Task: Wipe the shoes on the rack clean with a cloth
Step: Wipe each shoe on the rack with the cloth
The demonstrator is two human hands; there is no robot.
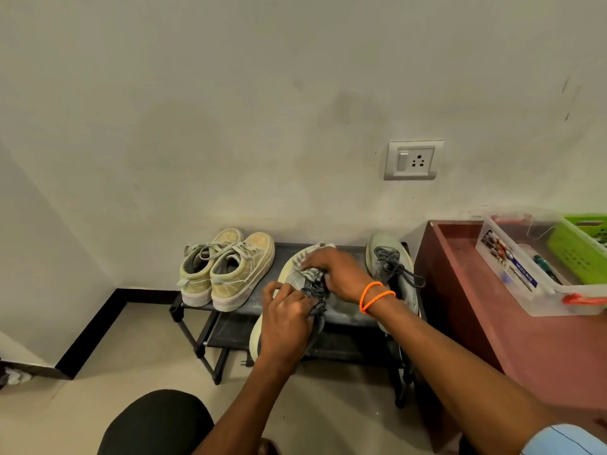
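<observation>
At the centre of the frame, the left hand (285, 318) gripped a grey shoe (297, 274) by its laced middle, lifted and tilted above the rack (348, 310). The right hand (333, 274) pressed a bunched cloth (315, 254) against the toe, fingers curled over it. Wiping this shoe seemed to be the step in hand. Its mate (391, 267) to the right and the tan pair (226, 267) to the left probably waited; next, turning the shoe would expose unwiped sides.
</observation>
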